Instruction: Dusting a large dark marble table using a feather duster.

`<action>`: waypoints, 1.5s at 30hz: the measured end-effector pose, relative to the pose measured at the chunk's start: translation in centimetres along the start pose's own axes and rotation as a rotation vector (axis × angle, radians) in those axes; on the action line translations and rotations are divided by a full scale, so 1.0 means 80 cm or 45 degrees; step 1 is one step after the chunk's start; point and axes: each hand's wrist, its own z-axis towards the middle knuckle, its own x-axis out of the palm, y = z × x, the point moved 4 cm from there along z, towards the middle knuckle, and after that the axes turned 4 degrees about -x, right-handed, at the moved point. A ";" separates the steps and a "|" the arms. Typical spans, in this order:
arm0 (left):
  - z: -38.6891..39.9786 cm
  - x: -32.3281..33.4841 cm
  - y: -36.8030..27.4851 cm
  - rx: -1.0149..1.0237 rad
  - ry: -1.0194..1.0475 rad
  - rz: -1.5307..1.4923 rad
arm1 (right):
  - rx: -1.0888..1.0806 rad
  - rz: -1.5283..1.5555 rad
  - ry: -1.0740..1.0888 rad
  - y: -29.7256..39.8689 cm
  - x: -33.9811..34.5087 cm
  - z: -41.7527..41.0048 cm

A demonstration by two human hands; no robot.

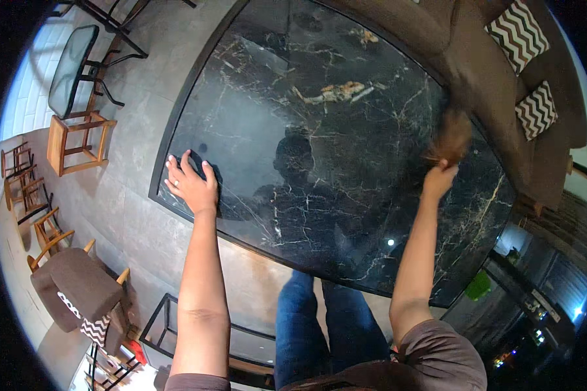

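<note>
A dark marble tabletop [342, 146] with white and rust-coloured veins and a black rim spreads before me. My left hand [191, 183], a ring on one finger, is at the table's left corner with its fingers spread; nothing is held in it. Over the right part of the tabletop, my right hand [440, 178] grips a brown object [452, 134], blurred, perhaps a brush or duster. Its far end lies near the table's far right edge, beside the brown sofa. Whether the object touches the marble, I cannot tell.
A brown sofa [474, 58] with zigzag-patterned cushions [518, 36] borders the far right edge. Left on the tiled floor stand a wooden stool [80, 141], a glass-topped table [73, 71] and a brown armchair [85, 278]. A black metal frame [164, 322] is low beside my left arm.
</note>
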 end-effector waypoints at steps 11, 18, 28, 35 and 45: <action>-0.006 0.004 -0.002 0.052 -0.079 -0.038 | -0.797 0.270 1.092 0.125 0.046 -0.153; -0.002 0.006 0.015 0.049 -0.118 -0.095 | -0.565 0.193 0.567 0.093 0.008 -0.104; -0.023 0.012 0.011 0.038 -0.139 -0.124 | -0.465 0.332 0.618 0.052 0.003 -0.117; -0.254 -0.060 -0.088 -0.182 -0.196 -0.471 | -0.633 0.432 0.880 -0.016 -0.066 -0.225; -0.366 -0.048 -0.162 -0.589 -0.113 -0.284 | 0.716 0.847 -0.210 -0.169 -0.087 -0.018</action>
